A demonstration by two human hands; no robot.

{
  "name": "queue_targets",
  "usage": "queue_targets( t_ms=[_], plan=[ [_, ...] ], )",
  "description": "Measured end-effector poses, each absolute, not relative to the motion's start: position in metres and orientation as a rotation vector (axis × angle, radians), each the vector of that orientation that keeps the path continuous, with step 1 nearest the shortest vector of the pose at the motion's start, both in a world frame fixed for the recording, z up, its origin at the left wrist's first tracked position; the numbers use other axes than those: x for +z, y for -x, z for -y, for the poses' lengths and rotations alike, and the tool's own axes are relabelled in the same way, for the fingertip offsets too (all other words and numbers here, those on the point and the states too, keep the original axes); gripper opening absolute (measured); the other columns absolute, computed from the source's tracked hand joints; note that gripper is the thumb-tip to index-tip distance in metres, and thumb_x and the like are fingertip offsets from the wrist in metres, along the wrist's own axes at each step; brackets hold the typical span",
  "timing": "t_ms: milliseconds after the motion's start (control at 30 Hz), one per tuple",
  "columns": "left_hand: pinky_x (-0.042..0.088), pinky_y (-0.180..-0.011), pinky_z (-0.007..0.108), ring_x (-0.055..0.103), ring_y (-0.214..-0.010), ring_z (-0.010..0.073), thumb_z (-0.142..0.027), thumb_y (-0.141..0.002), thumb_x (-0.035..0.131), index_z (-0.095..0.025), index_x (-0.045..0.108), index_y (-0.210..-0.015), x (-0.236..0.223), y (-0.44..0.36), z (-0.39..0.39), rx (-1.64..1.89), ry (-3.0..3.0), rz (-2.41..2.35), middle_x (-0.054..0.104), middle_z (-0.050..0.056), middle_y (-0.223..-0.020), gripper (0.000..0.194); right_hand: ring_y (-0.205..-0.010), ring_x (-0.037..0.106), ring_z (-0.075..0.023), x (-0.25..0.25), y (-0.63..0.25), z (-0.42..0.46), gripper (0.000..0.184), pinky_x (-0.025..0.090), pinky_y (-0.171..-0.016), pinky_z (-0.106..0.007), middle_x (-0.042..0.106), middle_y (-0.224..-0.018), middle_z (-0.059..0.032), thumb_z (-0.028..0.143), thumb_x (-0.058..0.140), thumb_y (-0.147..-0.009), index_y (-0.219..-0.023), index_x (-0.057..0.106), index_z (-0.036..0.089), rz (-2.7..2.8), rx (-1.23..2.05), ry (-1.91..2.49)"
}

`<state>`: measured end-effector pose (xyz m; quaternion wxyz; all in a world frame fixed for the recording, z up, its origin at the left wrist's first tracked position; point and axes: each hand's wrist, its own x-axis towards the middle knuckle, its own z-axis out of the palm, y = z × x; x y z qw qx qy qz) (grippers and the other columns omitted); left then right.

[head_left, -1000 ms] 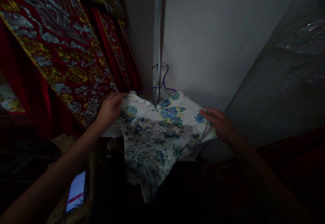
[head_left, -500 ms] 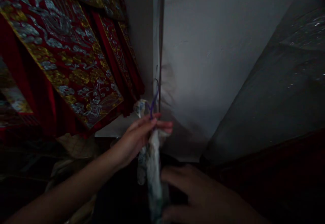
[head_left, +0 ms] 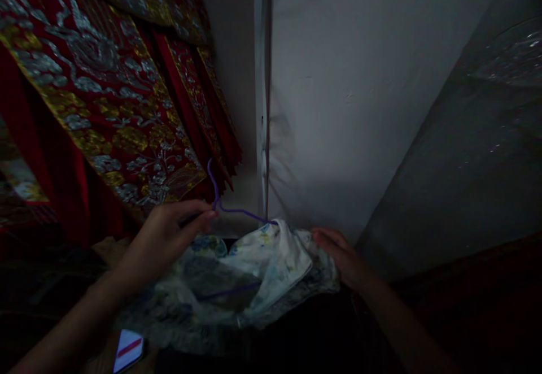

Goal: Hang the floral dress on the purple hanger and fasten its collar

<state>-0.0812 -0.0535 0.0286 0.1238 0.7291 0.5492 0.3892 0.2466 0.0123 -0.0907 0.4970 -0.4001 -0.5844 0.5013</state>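
A purple hanger (head_left: 243, 212) sits inside a pale floral garment (head_left: 271, 261); its hook points up and its lower bar shows through the neck opening. My left hand (head_left: 169, 235) pinches the hanger at the base of the hook, fingers closed. At the garment's right shoulder, my right hand (head_left: 339, 252) has its fingers closed on the cloth edge. The fabric spreads between both hands, its lower part blurred and lost in the dark.
Red cloth hangings (head_left: 139, 103) with gold and silver embroidery fill the left side. A pale wall (head_left: 339, 108) with a vertical metal strip (head_left: 262, 80) stands ahead. Clear plastic sheeting (head_left: 486, 137) is at right. A lit phone (head_left: 128, 350) lies at lower left.
The garment has turned from edge-on to spread open facing me. My left hand has moved left with the hanger. My right hand has risen from below and taken hold of the garment's right side.
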Motion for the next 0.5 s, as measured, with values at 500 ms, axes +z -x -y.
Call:
queue_targets(
  t_ms=[500],
  plan=[
    [0.052, -0.074, 0.029, 0.07, -0.079, 0.0184, -0.019, -0.096, 0.052, -0.029, 0.037, -0.155, -0.08, 0.024, 0.005, 0.844, -2.359, -1.426, 0.073, 0.002, -0.099, 0.061, -0.082, 0.076, -0.029, -0.01, -0.264, -0.103, 0.037, 0.06, -0.069, -0.039, 0.072, -0.068, -0.0036, 0.058, 0.075, -0.076, -0.079, 0.066, 0.022, 0.922, 1.006, 0.65]
  ],
)
